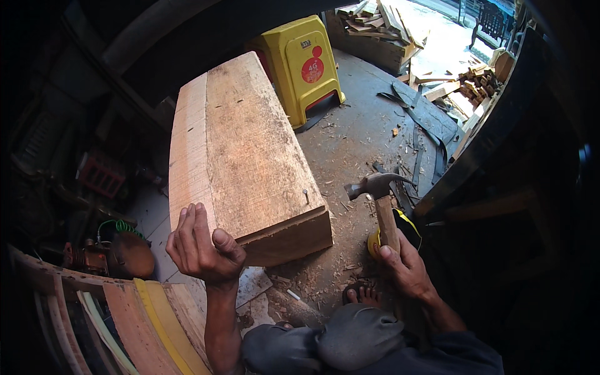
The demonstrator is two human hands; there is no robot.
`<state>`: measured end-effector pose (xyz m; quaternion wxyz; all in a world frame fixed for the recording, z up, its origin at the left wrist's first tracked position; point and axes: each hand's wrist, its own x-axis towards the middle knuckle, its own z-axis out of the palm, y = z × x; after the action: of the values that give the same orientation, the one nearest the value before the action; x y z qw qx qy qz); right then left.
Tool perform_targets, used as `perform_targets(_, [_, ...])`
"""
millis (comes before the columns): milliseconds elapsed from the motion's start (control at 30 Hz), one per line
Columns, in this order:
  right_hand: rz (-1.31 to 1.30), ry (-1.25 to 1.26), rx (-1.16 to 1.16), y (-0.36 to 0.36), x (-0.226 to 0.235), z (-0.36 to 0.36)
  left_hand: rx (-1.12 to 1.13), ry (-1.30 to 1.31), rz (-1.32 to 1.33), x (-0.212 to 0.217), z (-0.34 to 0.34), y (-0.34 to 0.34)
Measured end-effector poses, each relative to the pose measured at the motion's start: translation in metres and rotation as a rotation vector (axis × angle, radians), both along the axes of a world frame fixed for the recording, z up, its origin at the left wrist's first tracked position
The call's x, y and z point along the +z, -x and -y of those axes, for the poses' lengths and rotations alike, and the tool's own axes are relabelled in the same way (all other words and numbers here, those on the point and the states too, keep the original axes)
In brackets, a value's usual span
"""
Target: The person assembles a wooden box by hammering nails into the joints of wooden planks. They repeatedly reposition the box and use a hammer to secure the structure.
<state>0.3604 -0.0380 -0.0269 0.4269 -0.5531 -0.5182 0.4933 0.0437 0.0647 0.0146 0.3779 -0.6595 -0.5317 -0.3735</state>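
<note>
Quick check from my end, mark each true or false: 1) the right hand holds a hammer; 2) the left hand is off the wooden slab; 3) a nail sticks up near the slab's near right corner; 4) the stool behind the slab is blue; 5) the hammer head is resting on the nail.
1) True. The right hand grips the wooden handle of the hammer.
2) False. The left hand grips the near left corner of the wooden slab.
3) True. A nail stands near that corner.
4) False. The plastic stool is yellow.
5) False. The hammer head is off to the right of the nail, apart from it.
</note>
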Motion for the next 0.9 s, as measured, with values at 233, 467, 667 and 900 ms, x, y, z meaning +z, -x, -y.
perform_targets(233, [-0.226, 0.123, -0.203, -0.001, -0.003, 0.002, 0.012, 0.02, -0.021, 0.002, 0.0, -0.003])
perform_targets(467, [0.1, -0.187, -0.087, 0.001, -0.025, 0.002, -0.007, 0.042, -0.013, 0.003, 0.002, 0.004])
perform_targets(667, [0.871, -0.96, 0.21, -0.02, -0.049, -0.032, -0.008, 0.043, -0.026, 0.003, 0.001, 0.001])
perform_targets(900, [0.808, -0.848, 0.301, -0.006, -0.043, -0.054, -0.015, 0.016, -0.041, 0.002, 0.0, 0.005])
